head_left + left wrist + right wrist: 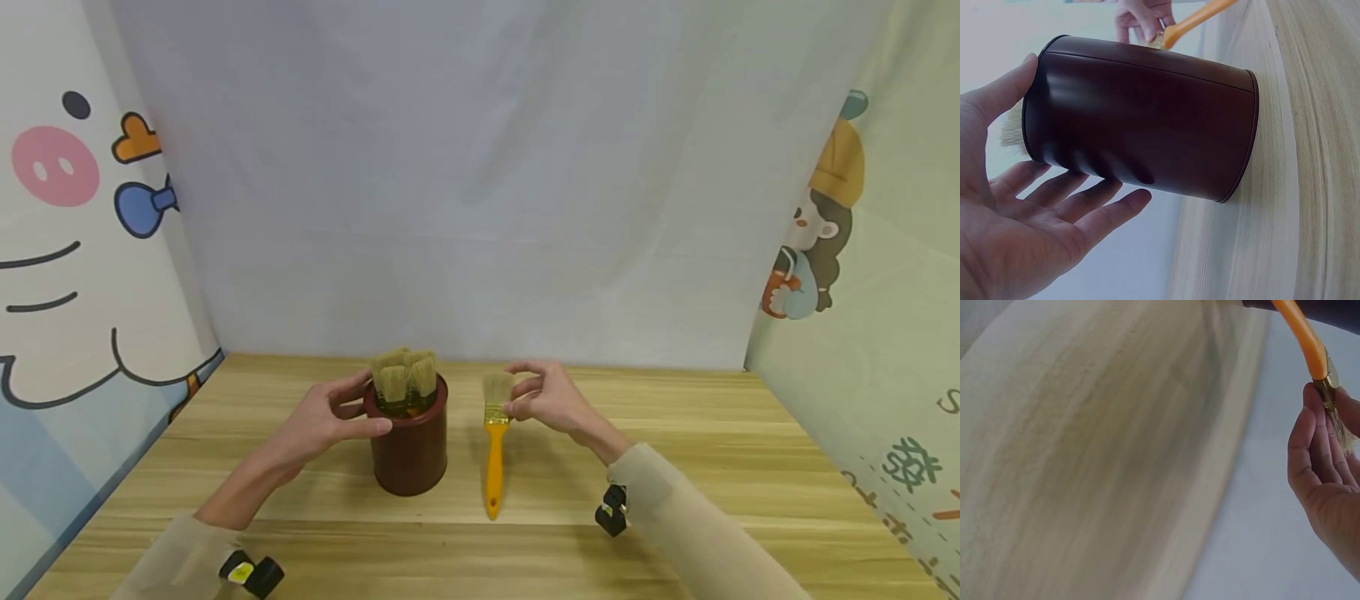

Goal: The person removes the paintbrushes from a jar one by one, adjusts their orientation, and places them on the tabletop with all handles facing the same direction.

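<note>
A person's left hand [322, 417] steadies a dark red-brown cylindrical can [410, 458] that stands upright on a wood-grain tabletop [750, 454], left of center, while the right hand [551, 400] holds a flat paintbrush [494, 471] just to the can's right. The left thumb lies at the near side of the rim, with the other fingers spread apart and curved about the can's left and far sides; how firmly they press cannot be told. The right thumb and fingers pinch the single brush at its gold-colored ferrule and lower bristles, the remaining fingers bent beside them. Its pale bristles point up and toward the far side, its orange handle down and toward the near side, apart from the can; whether the handle's tip touches the wood cannot be told. Inside the can, a cluster of paintbrushes [393, 385] stands bristles up, the pale heads rising above the rim. Light-colored sleeves [697, 517] cover both forearms, and a small black device [611, 518] sits at each cuff. A plain pale curtain [465, 208] hangs along the far edge, flanked by a left panel [112, 275] printed with a pink snout and a right panel [862, 358] bearing a cartoon figure in a yellow-brown hat.
</note>
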Demonstrator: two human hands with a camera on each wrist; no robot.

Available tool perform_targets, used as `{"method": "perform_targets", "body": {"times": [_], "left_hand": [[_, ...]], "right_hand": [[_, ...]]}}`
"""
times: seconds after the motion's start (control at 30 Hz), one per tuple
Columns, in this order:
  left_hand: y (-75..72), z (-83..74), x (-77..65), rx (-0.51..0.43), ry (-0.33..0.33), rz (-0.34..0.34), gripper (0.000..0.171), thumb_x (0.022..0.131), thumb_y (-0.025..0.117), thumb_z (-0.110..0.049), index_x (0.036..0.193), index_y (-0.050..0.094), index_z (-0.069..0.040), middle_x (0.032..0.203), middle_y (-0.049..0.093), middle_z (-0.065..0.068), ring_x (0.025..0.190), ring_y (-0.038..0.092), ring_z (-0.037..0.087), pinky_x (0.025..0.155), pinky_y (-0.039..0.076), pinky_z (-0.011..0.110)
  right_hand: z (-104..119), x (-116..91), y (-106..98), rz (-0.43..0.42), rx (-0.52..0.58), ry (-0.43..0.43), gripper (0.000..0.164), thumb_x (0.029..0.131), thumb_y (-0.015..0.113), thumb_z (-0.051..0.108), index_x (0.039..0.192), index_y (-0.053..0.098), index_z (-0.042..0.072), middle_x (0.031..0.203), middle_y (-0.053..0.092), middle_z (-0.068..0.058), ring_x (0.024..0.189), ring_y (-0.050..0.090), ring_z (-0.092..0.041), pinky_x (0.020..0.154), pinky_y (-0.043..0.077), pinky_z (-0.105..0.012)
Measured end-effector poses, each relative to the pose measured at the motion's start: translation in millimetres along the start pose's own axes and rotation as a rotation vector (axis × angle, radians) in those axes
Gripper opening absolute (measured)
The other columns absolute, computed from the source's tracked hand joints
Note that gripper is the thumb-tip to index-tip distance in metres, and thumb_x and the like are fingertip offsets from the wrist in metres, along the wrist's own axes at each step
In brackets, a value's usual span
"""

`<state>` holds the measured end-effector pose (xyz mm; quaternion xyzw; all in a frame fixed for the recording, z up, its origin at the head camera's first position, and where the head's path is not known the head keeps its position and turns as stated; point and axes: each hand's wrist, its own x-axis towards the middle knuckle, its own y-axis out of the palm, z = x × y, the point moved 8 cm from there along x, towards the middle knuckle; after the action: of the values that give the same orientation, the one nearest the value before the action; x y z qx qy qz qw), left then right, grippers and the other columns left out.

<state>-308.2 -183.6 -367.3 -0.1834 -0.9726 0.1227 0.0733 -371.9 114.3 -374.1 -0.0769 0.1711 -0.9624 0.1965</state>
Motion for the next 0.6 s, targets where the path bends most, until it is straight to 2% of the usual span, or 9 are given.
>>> {"method": "perform_targets", "body": {"times": [0.4,0.6], "left_hand": [[-0.9,-0.4,0.0,0.001,-0.012,0.002,0.096,0.096,0.079,-0.024,0.167,0.019,0.001,0.167,0.025,0.029,0.146,0.038,0.051,0.111,0.045,0.056],[-0.2,-1.0,0.1,-0.009,0.001,0.002,0.095,0.096,0.080,-0.022,0.167,0.021,0.001,0.166,0.027,0.029,0.145,0.040,0.050,0.110,0.047,0.053]], "right_hand": [[-22.3,9.7,10.2,0.037,0.010,0.055,0.058,0.089,0.075,-0.009,0.144,0.054,-0.011,0.104,0.075,-0.023,0.084,0.074,-0.024,0.082,0.063,-0.051],[-29.9,11.9,12.5,0.040,-0.088,0.060,0.056,0.091,0.078,-0.003,0.142,0.057,-0.012,0.104,0.077,-0.020,0.092,0.074,-0.026,0.083,0.061,-0.040]]}}
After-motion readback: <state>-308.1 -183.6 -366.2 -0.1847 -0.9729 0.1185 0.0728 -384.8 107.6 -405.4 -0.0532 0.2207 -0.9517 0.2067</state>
